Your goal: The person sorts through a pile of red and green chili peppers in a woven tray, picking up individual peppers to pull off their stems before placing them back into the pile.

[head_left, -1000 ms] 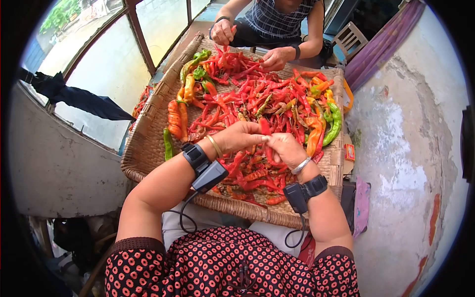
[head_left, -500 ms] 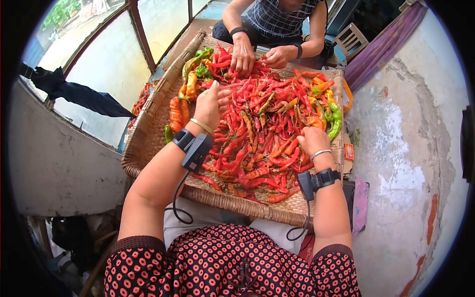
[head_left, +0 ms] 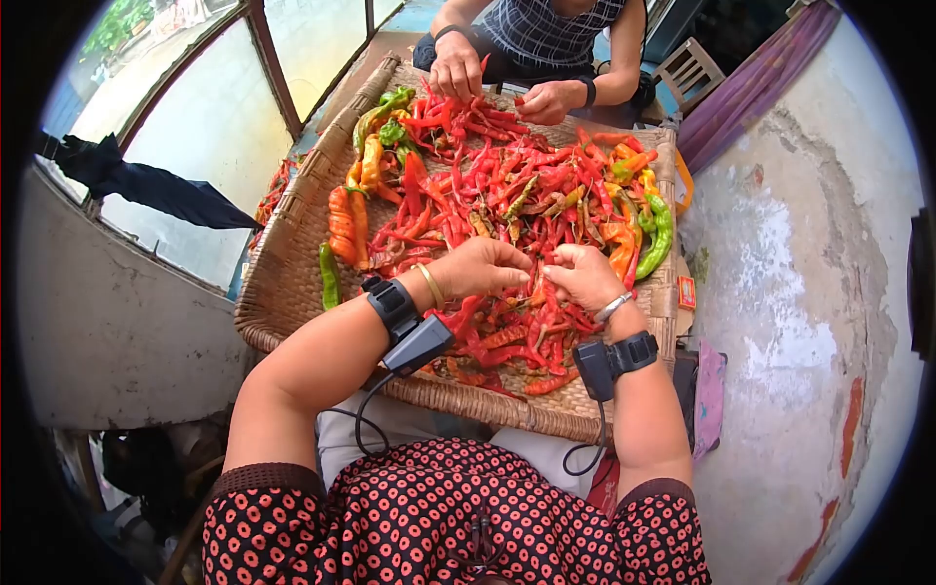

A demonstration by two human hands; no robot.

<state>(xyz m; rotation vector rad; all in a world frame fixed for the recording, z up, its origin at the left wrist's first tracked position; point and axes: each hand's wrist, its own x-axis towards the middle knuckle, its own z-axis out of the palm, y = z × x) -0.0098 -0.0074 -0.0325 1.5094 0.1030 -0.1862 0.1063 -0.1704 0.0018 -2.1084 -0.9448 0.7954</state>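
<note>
Mid-frame, the left hand [head_left: 478, 268] and right hand [head_left: 585, 278] both pinch one red chilli [head_left: 539, 289], held just above the heap [head_left: 507, 185] on the woven tray [head_left: 283, 288] so all fingertips reach it.

chillies [head_left: 507, 205] heaped on woven tray [head_left: 283, 283]; both hands [head_left: 483, 268] [head_left: 583, 278] meet above near edge; co-worker's hands [head_left: 458, 68] at far edge.

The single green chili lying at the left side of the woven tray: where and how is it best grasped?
Pinch its middle from above, fingers across the narrow body. The green chili lies flat on the bare weave of the woven tray, at the edge of the red heap, so its long sides look free. The left hand is nearer.
</note>
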